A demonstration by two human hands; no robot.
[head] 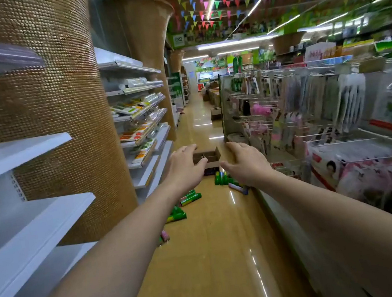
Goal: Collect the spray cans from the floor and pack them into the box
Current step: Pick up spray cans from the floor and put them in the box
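Two bare arms stretch forward down a shop aisle, the left hand (pixel 185 165) and the right hand (pixel 244 160) held out side by side with nothing in them. The fingers of both are relaxed and slightly spread, palms down, which reads as a reach toward the work ahead, not a grip on anything.

Between and just beyond the hands sits the open cardboard box (pixel 207 158) on the glossy floor (pixel 213 259), its flaps up so cans can drop straight in. The spray cans are scattered around it: a cluster of green cans (pixel 220 178) stands upright just in front of the box, several more green cans (pixel 189 197) lie on their sides to the left, another lies nearer (pixel 176 215), and a pinkish can (pixel 165 235) lies closest, partly hidden behind the left forearm. One more can (pixel 237 187) lies by the base of the right-hand rack. None appears to be packed yet, so the collecting seems to be at its start.

White shelves (pixel 21 152) line the left beside a woven-textured pillar (pixel 58 104); a rack of hanging packets (pixel 310 107) fills the right. Coloured bunting (pixel 207 3) hangs overhead. Labels on the cans and packets are too blurred to read.
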